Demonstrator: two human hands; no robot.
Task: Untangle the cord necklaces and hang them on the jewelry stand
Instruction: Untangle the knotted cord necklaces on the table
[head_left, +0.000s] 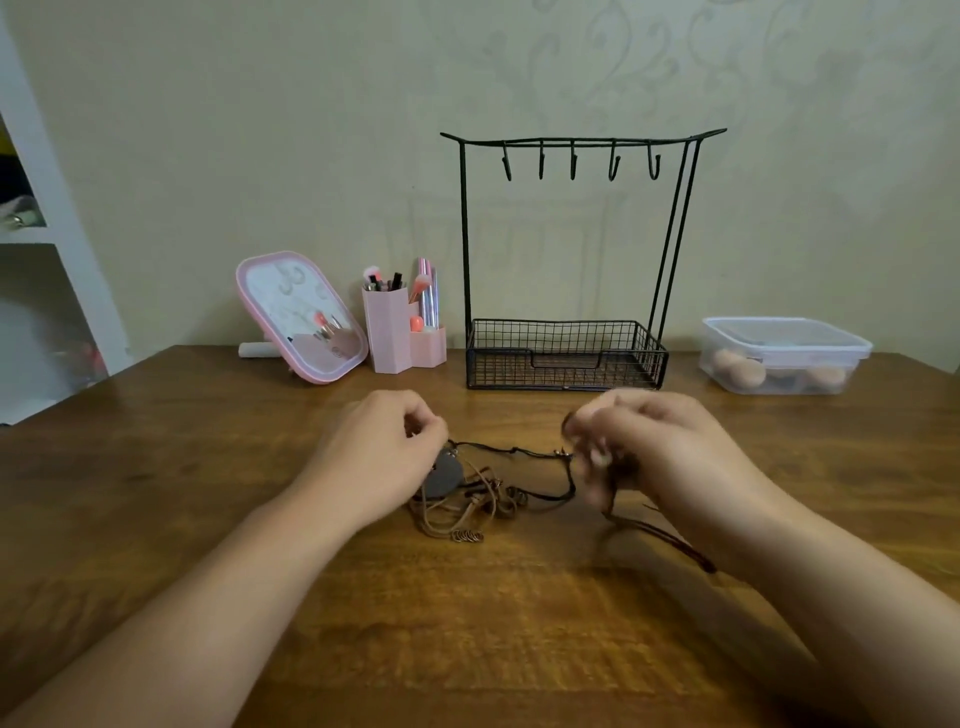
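A tangle of brown and black cord necklaces lies on the wooden table between my hands, with a dark round pendant at its left. My left hand pinches one end of a black cord that runs taut across to my right hand. The right hand is blurred; its curled fingers hold the cord's other end, and a dark cord trails back under that wrist. The black wire jewelry stand rises behind, its several hooks bare above a mesh basket.
A pink-framed mirror and a pink brush holder stand at the back left. A lidded clear plastic box sits at the back right. White shelving borders the table's left side.
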